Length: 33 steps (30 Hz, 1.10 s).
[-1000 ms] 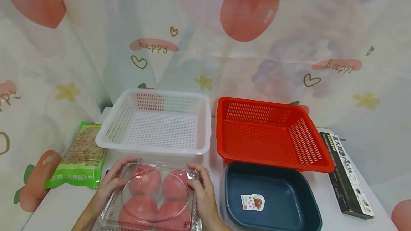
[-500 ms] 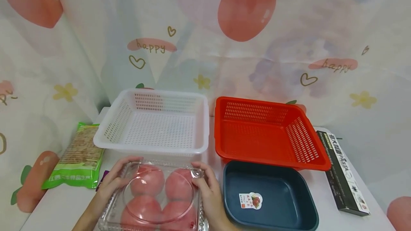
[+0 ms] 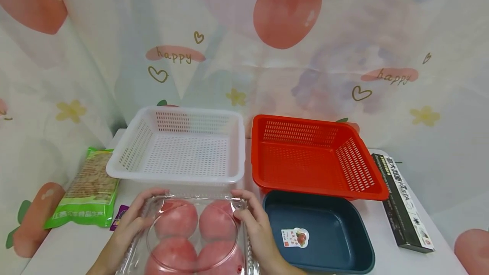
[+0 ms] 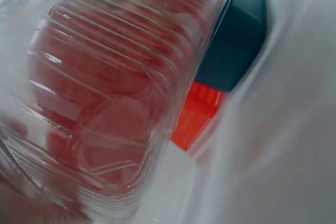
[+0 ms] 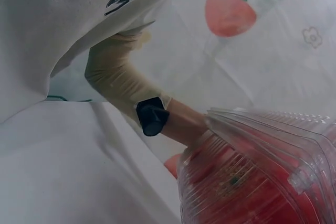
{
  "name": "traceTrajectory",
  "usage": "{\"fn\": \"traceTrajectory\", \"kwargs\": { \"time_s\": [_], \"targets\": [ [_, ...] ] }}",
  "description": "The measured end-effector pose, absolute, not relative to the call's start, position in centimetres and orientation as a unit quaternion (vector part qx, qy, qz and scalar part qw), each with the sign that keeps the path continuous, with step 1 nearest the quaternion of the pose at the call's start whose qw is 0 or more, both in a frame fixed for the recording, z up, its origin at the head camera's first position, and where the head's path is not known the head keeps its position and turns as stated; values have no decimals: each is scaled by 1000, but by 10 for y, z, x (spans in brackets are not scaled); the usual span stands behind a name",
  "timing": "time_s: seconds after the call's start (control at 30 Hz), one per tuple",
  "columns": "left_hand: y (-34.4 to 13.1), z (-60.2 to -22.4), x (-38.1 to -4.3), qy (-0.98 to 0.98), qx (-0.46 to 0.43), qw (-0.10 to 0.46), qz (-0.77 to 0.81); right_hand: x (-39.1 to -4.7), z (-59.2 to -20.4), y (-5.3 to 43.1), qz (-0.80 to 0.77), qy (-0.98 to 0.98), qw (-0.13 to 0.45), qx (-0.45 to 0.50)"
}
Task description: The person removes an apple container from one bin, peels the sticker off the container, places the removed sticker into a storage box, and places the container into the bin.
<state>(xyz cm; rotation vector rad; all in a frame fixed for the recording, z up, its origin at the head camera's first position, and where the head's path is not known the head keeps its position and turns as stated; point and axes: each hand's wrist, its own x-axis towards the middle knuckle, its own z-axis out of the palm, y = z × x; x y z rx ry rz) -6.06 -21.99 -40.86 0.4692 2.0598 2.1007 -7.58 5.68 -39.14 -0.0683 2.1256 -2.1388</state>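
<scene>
A clear plastic clamshell box [image 3: 202, 197] with several round pinkish-red tomatoes [image 3: 176, 217] inside is at the bottom centre of the head view. My left hand [image 3: 127, 226] grips its left side, fingers at the far corner. The right side is gripped by my right hand [image 3: 257, 224], thumb over the lid's edge and fingers round the far corner. In the left wrist view the ribbed wall of the box [image 4: 105, 177] fills much of the picture, the lower-left corner showing a bit of the left hand [image 4: 37, 211]. The lid looks closed over the tomatoes.
Behind the box stands a white mesh basket [image 3: 175, 180], with a red basket [image 3: 317, 192] to its right. A dark blue basin [image 3: 324, 228] sits right of my right hand. A green-edged food bag [image 3: 85, 188] and a purple packet [image 3: 119, 217] lie left; a black-and-white pasta box [image 3: 403, 205] lies right.
Both hands have shifted a little to the right with the box, uncovering the purple packet by the left hand. The head view has turned slightly right. The grip looks the same.
</scene>
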Motion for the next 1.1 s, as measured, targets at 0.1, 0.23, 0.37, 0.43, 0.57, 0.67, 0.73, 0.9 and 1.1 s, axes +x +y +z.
{"fn": "traceTrajectory", "kwargs": {
  "time_s": [0.1,0.23,0.37,0.43,0.57,0.67,0.73,0.9,1.1],
  "targets": [
    [-218,-402,-57,691,149,85,703,-77,-386,60,-703,706,79,-24],
    [-215,-391,-56,694,131,104,700,-81,-377,65,-693,713,102,-19],
    [-214,-381,-57,699,121,117,695,-86,-368,69,-686,717,119,-28],
    [-213,-377,-58,711,119,107,685,-89,-363,70,-688,715,121,-35],
    [-212,-369,-65,741,118,70,658,-95,-353,70,-698,705,118,-39],
    [-211,-362,-71,750,125,43,648,-99,-346,70,-708,695,119,-41],
    [-211,-357,-75,754,131,25,643,-102,-342,70,-712,690,121,-44],
    [-211,-347,-86,759,129,10,638,-111,-336,70,-712,690,120,-56],
    [-212,-341,-96,761,131,23,635,-123,-332,70,-705,697,117,-56]
  ]
}}
